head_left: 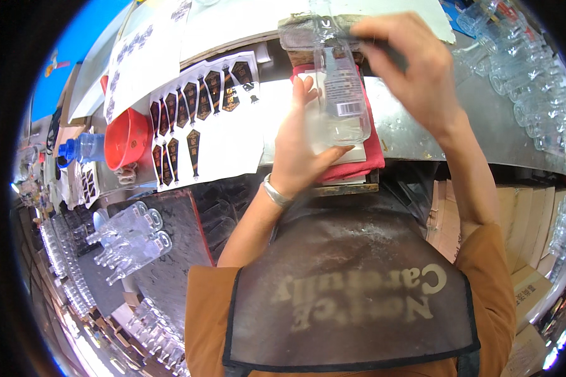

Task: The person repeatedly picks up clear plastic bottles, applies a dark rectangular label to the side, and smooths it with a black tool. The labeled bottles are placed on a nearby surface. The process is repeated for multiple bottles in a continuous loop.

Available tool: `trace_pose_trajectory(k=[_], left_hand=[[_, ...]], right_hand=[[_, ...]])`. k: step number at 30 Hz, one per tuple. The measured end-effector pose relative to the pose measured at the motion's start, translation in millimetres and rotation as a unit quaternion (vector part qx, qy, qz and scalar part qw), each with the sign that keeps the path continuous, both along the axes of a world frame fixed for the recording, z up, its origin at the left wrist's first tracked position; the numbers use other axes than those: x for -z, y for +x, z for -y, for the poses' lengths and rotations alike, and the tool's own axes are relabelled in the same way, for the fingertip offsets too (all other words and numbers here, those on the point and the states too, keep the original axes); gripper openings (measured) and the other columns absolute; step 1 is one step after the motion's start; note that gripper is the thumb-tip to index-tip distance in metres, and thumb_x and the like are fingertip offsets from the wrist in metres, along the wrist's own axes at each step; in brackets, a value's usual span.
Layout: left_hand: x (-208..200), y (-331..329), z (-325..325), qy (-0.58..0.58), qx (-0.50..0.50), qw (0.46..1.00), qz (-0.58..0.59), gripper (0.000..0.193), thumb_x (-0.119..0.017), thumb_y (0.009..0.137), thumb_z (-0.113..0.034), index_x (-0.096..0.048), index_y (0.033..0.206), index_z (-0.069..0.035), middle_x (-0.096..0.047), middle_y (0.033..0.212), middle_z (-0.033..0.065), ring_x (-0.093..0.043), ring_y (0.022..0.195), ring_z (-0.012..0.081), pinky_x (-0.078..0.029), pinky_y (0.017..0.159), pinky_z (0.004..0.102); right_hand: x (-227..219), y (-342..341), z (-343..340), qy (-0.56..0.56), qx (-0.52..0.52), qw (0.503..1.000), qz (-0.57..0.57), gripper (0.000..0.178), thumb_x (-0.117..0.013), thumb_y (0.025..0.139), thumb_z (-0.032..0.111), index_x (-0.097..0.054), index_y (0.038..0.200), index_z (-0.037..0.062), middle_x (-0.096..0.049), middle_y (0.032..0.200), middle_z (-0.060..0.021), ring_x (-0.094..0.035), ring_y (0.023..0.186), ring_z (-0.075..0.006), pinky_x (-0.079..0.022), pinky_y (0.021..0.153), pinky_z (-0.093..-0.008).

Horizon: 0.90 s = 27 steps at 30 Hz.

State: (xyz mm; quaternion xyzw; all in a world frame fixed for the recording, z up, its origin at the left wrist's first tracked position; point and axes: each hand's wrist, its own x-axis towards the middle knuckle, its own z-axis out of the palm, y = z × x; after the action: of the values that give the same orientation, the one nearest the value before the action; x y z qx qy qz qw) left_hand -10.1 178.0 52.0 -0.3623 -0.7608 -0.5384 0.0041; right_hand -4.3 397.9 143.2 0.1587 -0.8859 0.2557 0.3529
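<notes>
A clear glass bottle (pixel 341 81) lies on a padded stand, its neck pointing away from me and its base toward me. It bears dark and white print with a barcode. My left hand (pixel 297 141) grips the bottle's lower left side, thumb at the base, slightly blurred. Over the bottle's neck end, my right hand (pixel 415 66) pinches a dark, flat, scraper-like piece (pixel 387 53), partly hidden by fingers. Under the bottle are a red cloth (pixel 373 141) and pale cards; a worn grey cloth pad (pixel 295 34) supports the neck end.
Left of the bottle lies a white sheet (pixel 233 144) with dark tie-shaped decals. Beyond it are a red bucket (pixel 127 139) and a blue-capped jug (pixel 88 149). Several glass bottles (pixel 132 235) stand lower left; more bottles (pixel 528 81) lie at the right. Cardboard boxes (pixel 516 220) stand lower right.
</notes>
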Motion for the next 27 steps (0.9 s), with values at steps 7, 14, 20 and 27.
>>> trace_pose_trajectory(k=[7, 14, 20, 27], left_hand=[[3.8, 9.6, -7.0, -0.012, -0.054, 0.998, -0.024, 0.129, -0.092, 0.065, -0.019, -0.004, 0.157, 0.006, -0.047, 0.145, 0.0252, -0.058, 0.119, 0.0318, -0.049, 0.098, 0.0406], [-1.9, 8.3, -10.5, -0.019, -0.04, 0.997, -0.063, 0.135, -0.091, 0.065, -0.014, 0.006, 0.157, 0.005, -0.047, 0.143, 0.0242, -0.06, 0.114, 0.0296, -0.049, 0.095, 0.0411], [-5.6, 12.8, -8.3, 0.023, -0.049, 0.998, 0.018, 0.103, -0.088, 0.07, -0.013, -0.027, 0.151, 0.005, -0.061, 0.118, 0.0171, -0.065, 0.104, 0.027, -0.052, 0.092, 0.0384], [-6.1, 7.0, 6.0, -0.017, 0.013, 0.994, 0.109, 0.12, -0.081, 0.073, -0.002, 0.003, 0.159, 0.001, -0.048, 0.146, 0.0258, -0.057, 0.122, 0.0303, -0.042, 0.107, 0.0409]], right_hand=[[-6.8, 33.8, 39.7, 0.129, -0.178, 0.96, 0.171, 0.013, -0.068, 0.077, 0.009, -0.065, 0.09, 0.0079, -0.065, 0.083, -0.0083, -0.065, 0.079, -0.027, -0.054, 0.068, -0.0382], [-0.5, 0.2, 37.5, 0.123, -0.115, 0.984, 0.05, 0.024, -0.075, 0.075, 0.006, -0.066, 0.098, 0.0082, -0.066, 0.087, -0.0104, -0.066, 0.081, -0.0298, -0.055, 0.075, -0.0391], [-5.6, -21.7, -10.2, -0.008, 0.034, 0.997, 0.073, 0.022, -0.071, 0.078, 0.0, -0.068, 0.1, 0.0042, -0.069, 0.097, -0.0111, -0.067, 0.084, -0.028, -0.056, 0.075, -0.0331], [5.2, 15.3, 10.2, -0.036, -0.114, 0.983, 0.141, 0.026, -0.075, 0.071, -0.004, -0.07, 0.094, 0.0087, -0.068, 0.089, -0.0073, -0.066, 0.08, -0.0242, -0.056, 0.072, -0.033]])
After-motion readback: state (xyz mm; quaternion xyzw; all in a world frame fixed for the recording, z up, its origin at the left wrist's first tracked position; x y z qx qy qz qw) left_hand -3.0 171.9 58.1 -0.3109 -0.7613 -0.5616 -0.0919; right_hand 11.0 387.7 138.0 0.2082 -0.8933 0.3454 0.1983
